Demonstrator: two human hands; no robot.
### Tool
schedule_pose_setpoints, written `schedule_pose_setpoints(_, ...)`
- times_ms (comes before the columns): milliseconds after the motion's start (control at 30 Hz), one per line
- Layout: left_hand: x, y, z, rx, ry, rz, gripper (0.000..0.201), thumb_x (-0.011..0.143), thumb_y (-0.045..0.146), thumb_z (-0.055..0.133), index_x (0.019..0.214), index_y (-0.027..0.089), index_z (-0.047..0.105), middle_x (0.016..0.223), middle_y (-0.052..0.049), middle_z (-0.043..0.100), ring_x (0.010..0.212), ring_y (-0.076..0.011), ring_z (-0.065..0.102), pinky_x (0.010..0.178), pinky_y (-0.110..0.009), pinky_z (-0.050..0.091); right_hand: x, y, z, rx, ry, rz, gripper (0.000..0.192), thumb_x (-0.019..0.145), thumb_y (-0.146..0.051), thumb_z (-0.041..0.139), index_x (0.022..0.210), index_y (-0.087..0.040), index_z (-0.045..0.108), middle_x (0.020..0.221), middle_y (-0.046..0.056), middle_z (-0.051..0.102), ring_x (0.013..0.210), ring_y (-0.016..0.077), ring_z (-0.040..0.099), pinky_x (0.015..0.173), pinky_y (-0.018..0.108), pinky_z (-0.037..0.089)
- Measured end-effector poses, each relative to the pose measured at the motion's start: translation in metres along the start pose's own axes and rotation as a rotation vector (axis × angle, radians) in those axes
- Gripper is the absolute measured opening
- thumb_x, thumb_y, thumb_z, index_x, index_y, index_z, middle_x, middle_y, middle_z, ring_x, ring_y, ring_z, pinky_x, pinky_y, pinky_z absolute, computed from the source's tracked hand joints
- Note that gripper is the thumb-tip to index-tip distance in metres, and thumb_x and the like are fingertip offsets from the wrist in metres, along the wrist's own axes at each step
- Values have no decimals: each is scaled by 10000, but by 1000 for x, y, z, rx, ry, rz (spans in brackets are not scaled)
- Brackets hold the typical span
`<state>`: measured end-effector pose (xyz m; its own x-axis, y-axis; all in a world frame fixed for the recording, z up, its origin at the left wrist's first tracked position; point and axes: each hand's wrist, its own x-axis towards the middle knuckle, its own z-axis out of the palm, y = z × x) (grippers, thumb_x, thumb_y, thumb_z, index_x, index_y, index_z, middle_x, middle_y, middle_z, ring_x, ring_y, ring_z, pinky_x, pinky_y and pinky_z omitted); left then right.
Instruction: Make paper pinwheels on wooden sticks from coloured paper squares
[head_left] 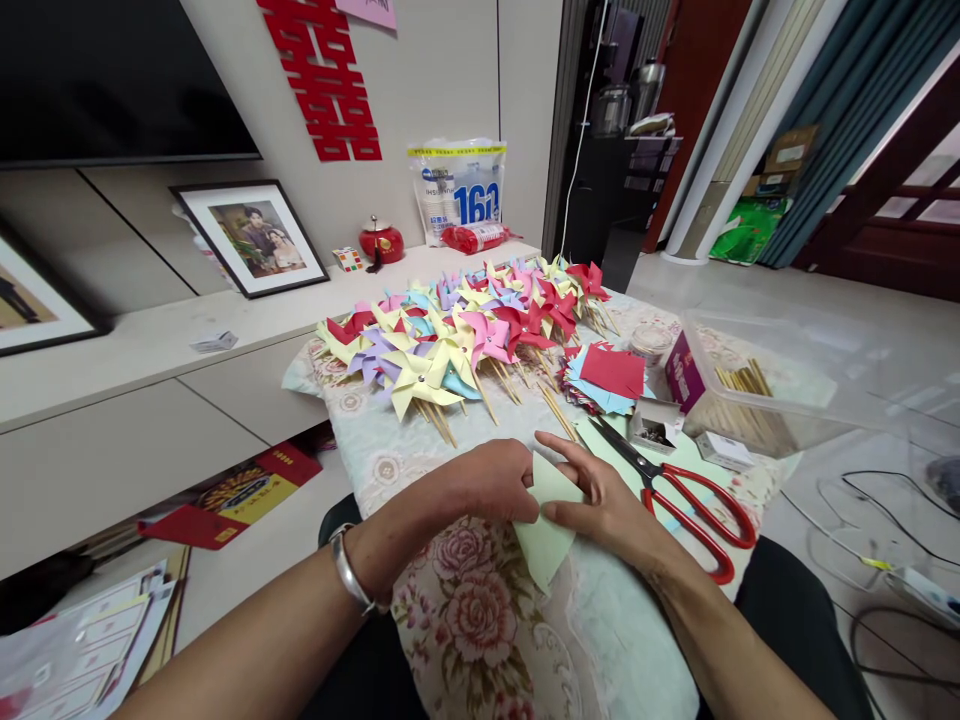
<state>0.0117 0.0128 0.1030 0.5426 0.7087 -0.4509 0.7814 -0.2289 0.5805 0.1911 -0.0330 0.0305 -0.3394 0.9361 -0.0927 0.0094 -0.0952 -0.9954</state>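
Both of my hands are on one pale green sheet of paper [549, 545], close to the near side of the table. My left hand [495, 480] pinches its left edge, and the fingertips are partly hidden by the paper. On the other side my right hand [600, 495] grips it between thumb and fingers. The sheet looks bent between the hands. Just right of my right hand lie red-handled scissors [679, 480], resting on green paper. Beyond the hands, a large pile of paper pinwheels [420, 380] on wooden sticks covers the far part of the table.
A stack of coloured paper squares [611, 372] lies right of the pinwheels. A small open box [656, 425] holds metal bits, beside a closed white box [725, 450]. The clear plastic bin [810, 415] contains wooden sticks [750, 390]. Cables [892, 590] run over the floor at right.
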Motion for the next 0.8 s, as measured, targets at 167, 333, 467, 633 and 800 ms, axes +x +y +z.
schedule_pose_setpoints(167,1,2,1,20,10,8,298,555,107,561,431,219,314,417,77,273,439,-97,276,463,-304,175,2,5,0,-20,7,7,774,749,-207,752,1464,-328,481,943,14,702,790,223,679,667,342,558)
schedule_pose_setpoints(333,2,-1,-1,17,28,12,239,550,108,571,525,228,366,478,76,362,482,-110,327,478,-302,200,3,7,-1,-8,7,39,798,752,-179,738,1482,-315,447,995,19,701,829,224,684,707,352,561)
schedule_pose_setpoints(467,1,-5,0,-69,50,34,266,565,117,606,621,233,373,553,81,410,520,-108,359,483,-277,243,2,1,0,26,-20,56,815,756,-155,713,1501,-302,416,1105,46,719,891,240,695,758,373,562)
schedule_pose_setpoints(633,0,-7,3,-87,48,49,290,597,127,628,748,240,409,618,82,431,570,-120,389,494,-265,269,1,-4,1,10,19,33,798,716,-143,731,1459,-305,490,1419,62,594,1172,298,631,900,409,548)
schedule_pose_setpoints(800,1,-6,4,-57,32,109,270,614,144,620,762,234,413,634,86,401,571,-112,365,494,-273,253,1,-3,2,-3,46,4,789,695,-134,728,1438,-304,524,1474,47,550,1300,313,549,1012,445,500)
